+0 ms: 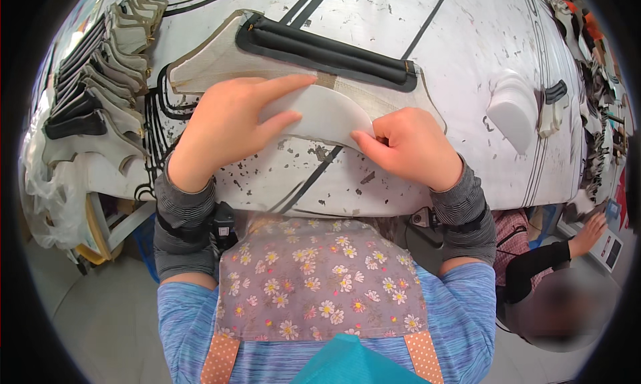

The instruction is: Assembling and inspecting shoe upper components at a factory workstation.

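Observation:
A white half-moon pad lies over the lower edge of a beige fabric piece with a padded black strip stitched along its far edge. My left hand rests on the pad's left end, thumb and index finger stretched out and apart. At its right end my right hand pinches the pad's tip between thumb and curled fingers. Part of the beige piece is hidden beneath the pad and my hands.
Similar beige and black pieces overlap in a long row at the left, beside clear plastic. A stack of white half-moon pads lies on the right, next to a small black-and-beige piece. Another person's hand shows at the lower right.

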Demonstrator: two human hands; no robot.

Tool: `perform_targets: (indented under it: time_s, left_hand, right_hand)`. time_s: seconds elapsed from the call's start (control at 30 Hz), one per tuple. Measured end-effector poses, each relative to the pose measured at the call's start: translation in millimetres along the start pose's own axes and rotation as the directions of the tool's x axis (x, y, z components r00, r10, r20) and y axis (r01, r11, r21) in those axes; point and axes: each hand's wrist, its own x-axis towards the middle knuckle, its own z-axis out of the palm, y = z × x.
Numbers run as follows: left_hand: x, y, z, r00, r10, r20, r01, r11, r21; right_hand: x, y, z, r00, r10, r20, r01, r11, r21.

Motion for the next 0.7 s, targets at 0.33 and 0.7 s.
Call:
perform_targets:
  time_s: [0.33, 0.7]
  left_hand:
    - [6.1, -3.6, 1.0, 0.998, 0.053, 0.023, -0.054, 0.997, 0.063]
    - [11.7, -9.2, -3.8, 0.991, 0.027, 0.131, -0.029, 1.000, 0.010]
  right_hand:
    - [3.4, 3.8, -5.6, 0.996, 0.020, 0.084, -0.020, 1.000, 0.006]
    - [5.0, 4.7, -3.6, 0.992, 0.095, 0.086, -0.099, 0.994, 0.048]
